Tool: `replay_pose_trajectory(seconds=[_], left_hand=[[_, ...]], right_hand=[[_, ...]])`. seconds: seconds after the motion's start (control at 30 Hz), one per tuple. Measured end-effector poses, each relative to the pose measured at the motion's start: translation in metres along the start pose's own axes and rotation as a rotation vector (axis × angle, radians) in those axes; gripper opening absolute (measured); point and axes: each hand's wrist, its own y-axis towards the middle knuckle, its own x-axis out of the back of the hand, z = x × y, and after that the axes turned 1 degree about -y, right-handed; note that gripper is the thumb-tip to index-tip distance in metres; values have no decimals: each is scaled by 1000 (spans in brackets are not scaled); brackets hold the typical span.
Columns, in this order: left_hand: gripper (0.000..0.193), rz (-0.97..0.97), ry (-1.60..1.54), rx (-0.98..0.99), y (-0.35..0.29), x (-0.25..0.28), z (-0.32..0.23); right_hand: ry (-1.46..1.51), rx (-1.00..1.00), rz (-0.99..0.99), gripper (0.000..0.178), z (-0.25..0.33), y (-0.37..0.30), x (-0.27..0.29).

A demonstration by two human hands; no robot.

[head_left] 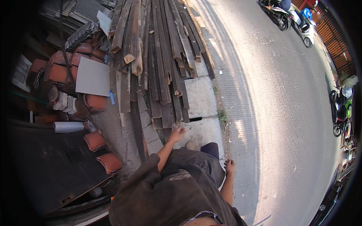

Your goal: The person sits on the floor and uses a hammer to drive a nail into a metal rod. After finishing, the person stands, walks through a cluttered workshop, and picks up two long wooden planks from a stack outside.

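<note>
My left hand [177, 134] hangs in front of my body with its fingers curled in, and nothing shows in it. It is just short of the near ends of a long stack of dark wooden beams [161, 71], and whether it touches them I cannot tell. Out to my right side is my right hand [229, 166], its fingers also bent inward and nothing visible in them. Below the hands lie pale concrete slabs [200, 133] along the road edge. Several beams have rough, broken ends pointing toward me.
On the left are piled orange roof tiles [60, 71], a flat grey-white board [92, 77], a white cylinder [69, 127] and a plastic bottle [112, 98]. A slot [196, 119] opens between the slabs. To the right runs a road [279, 105], with motorbikes [281, 17] and riders at its far end.
</note>
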Motion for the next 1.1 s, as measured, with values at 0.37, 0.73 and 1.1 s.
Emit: replay_pose_trajectory(seconds=[0.37, 0.73, 1.1], left_hand=[[37, -403, -310, 448, 110, 6, 7], [41, -321, -244, 392, 182, -72, -102], [45, -605, -832, 446, 433, 106, -180]], right_hand=[[-339, 175, 249, 33, 163, 267, -27], [-533, 244, 275, 33, 426, 434, -60], [-1055, 530, 450, 41, 568, 448, -234]])
